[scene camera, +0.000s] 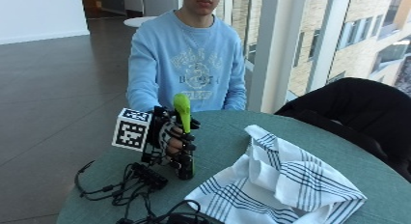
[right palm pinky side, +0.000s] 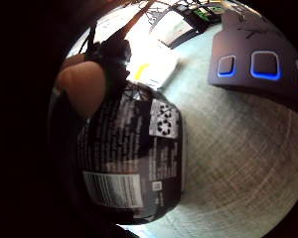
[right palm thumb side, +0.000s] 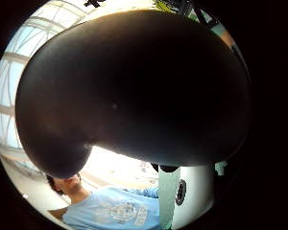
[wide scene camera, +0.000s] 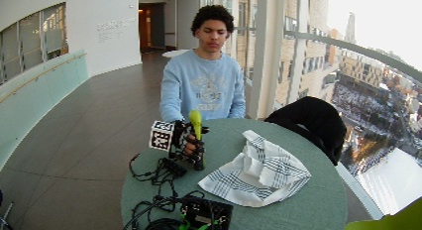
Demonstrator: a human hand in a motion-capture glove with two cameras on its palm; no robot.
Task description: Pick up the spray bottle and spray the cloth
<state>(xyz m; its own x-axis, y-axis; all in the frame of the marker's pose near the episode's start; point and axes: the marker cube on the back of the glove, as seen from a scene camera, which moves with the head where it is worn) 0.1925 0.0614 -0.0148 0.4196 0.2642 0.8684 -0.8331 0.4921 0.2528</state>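
Outside view: gloved right hand [scene camera: 172,139] was wrapped around the spray bottle [scene camera: 183,137], upright, base at the table [scene camera: 218,137]; cloth [scene camera: 276,180] lay crumpled beside it. Pickup step underway. Little-finger palm view: bottle label filled the frame. Thumb view: only dark bottle body. Wide view: same. Next likely needs lifting, aiming the nozzle at the cloth.

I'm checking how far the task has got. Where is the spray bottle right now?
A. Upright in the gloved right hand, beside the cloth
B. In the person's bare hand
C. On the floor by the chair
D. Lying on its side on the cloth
A: in the outside view the gloved right hand has its fingers curled round the dark spray bottle with its green top, upright on the round table, apart from the striped cloth.
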